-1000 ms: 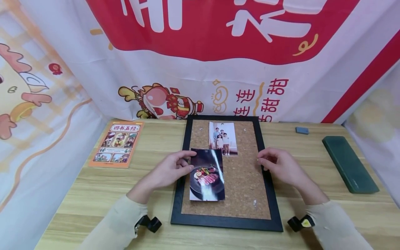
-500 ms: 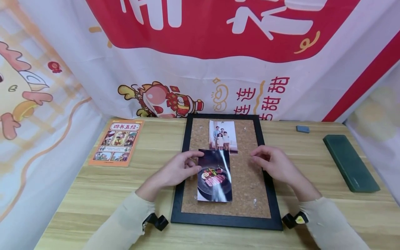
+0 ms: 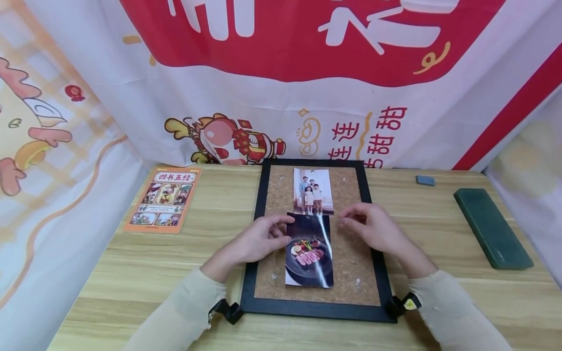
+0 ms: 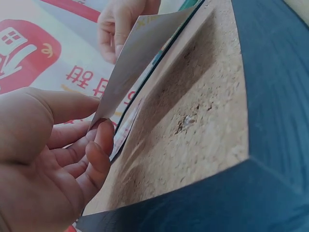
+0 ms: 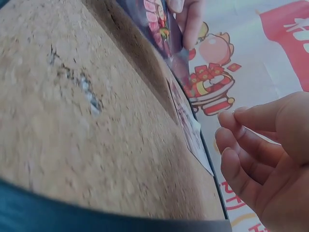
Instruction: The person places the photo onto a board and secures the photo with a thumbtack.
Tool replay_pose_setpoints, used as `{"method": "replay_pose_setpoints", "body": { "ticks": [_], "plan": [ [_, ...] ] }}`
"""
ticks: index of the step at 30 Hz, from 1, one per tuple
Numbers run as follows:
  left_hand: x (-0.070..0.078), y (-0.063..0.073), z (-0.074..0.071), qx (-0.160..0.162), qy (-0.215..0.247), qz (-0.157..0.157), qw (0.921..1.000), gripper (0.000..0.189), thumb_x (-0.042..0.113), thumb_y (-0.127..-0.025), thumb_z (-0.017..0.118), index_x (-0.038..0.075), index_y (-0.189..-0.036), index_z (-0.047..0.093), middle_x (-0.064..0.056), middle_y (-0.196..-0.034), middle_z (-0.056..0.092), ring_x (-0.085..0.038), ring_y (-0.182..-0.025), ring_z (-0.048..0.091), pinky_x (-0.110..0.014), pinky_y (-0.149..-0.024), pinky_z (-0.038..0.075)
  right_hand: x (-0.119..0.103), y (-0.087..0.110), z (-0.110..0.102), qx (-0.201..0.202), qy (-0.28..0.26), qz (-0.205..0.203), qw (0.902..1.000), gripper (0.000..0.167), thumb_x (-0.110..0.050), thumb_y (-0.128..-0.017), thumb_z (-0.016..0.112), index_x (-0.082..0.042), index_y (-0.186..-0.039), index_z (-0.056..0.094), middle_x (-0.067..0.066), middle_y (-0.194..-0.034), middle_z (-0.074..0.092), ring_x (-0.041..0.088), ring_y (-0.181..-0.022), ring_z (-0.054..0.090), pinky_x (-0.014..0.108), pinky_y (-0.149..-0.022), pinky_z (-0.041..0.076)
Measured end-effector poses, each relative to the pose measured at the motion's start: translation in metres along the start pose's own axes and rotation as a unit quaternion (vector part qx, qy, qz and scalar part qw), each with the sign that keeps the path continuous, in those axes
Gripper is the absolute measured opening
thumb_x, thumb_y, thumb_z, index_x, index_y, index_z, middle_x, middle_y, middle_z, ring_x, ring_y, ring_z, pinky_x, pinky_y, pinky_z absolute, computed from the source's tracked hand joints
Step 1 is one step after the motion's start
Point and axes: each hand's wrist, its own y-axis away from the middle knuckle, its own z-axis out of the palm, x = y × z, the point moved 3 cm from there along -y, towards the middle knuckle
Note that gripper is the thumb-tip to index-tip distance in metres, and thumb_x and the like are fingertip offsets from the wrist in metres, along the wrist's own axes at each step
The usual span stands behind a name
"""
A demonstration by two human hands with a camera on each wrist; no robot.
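My left hand (image 3: 263, 239) pinches the upper left edge of a glossy photo (image 3: 309, 253) of sliced steak on a dark plate. In the left wrist view the photo's pale back (image 4: 130, 63) stands tilted off the cork, between thumb and fingers. My right hand (image 3: 373, 226) is over the board's right side, beside the photo's upper right corner. Its thumb and forefinger pinch a tiny shiny thing, likely a pin (image 5: 233, 112), mostly hidden by the fingertips. A family photo (image 3: 313, 192) lies on the cork board (image 3: 351, 258) just above the steak photo.
Small clear, shiny bits (image 3: 357, 282) sit in the cork near its corners. The board has a black frame (image 3: 316, 309). An orange booklet (image 3: 162, 200) lies at left; a blue eraser-like block (image 3: 425, 181) and a green case (image 3: 493, 229) lie at right. A printed cloth (image 3: 281, 112) hangs behind.
The steak photo has moved right with my left hand and now sits below the family photo. My right hand has moved left from the frame's edge over the cork.
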Motion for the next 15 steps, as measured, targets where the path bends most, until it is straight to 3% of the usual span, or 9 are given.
{"method": "replay_pose_setpoints", "body": {
  "ticks": [8,15],
  "plan": [
    [0.002,-0.005,0.007,-0.014,-0.027,-0.002,0.9995,0.049,0.012,-0.103,0.073,0.006,-0.149,0.06,-0.011,-0.121,0.068,-0.013,-0.093,0.066,-0.027,-0.077,0.056,-0.01,-0.006,0.008,-0.009,0.008,-0.021,0.9997,0.012,-0.011,-0.104,0.071,-0.012,-0.112,0.079,0.004,-0.103,0.075,0.017,-0.088,0.064,0.033,-0.077,0.054],
    [0.001,-0.009,0.012,-0.017,-0.072,0.009,0.9973,0.051,0.014,-0.101,0.076,0.003,-0.148,0.06,-0.005,-0.107,0.07,-0.01,-0.087,0.063,-0.025,-0.076,0.053,-0.012,-0.015,0.018,-0.04,-0.022,-0.042,0.9981,0.012,-0.007,-0.105,0.069,-0.008,-0.112,0.078,0.004,-0.097,0.077,0.015,-0.081,0.065,0.03,-0.071,0.055]
  ]
}}
